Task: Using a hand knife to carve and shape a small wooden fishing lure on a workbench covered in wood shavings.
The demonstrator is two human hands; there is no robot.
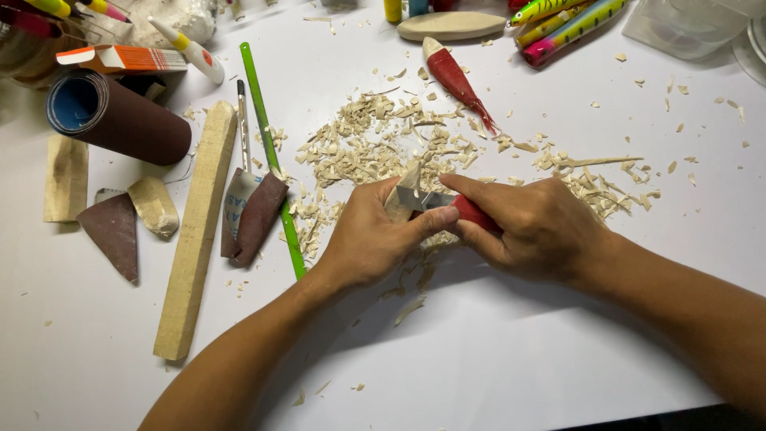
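A small pale wood piece point(405, 195) is gripped in the left hand point(371, 235) near the middle of the white table point(495, 359), its pointed end tilted up and away. A red-handled knife point(459, 209) is clenched in the right hand point(535, 227), its blade laid against the wood, pointing left. Wood shavings point(375, 144) are scattered just beyond. A long wooden stick point(195, 231), a green rod point(271, 152), sandpaper pieces point(255, 215), a sandpaper roll point(116, 116) and a red fish-shaped lure point(456, 80) are laid further off.

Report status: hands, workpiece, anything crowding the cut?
Left hand grips small wood piece, thumb on blade back. Right hand grips red-handled knife, blade on the wood. Shavings pile just behind; green rod left, apart.
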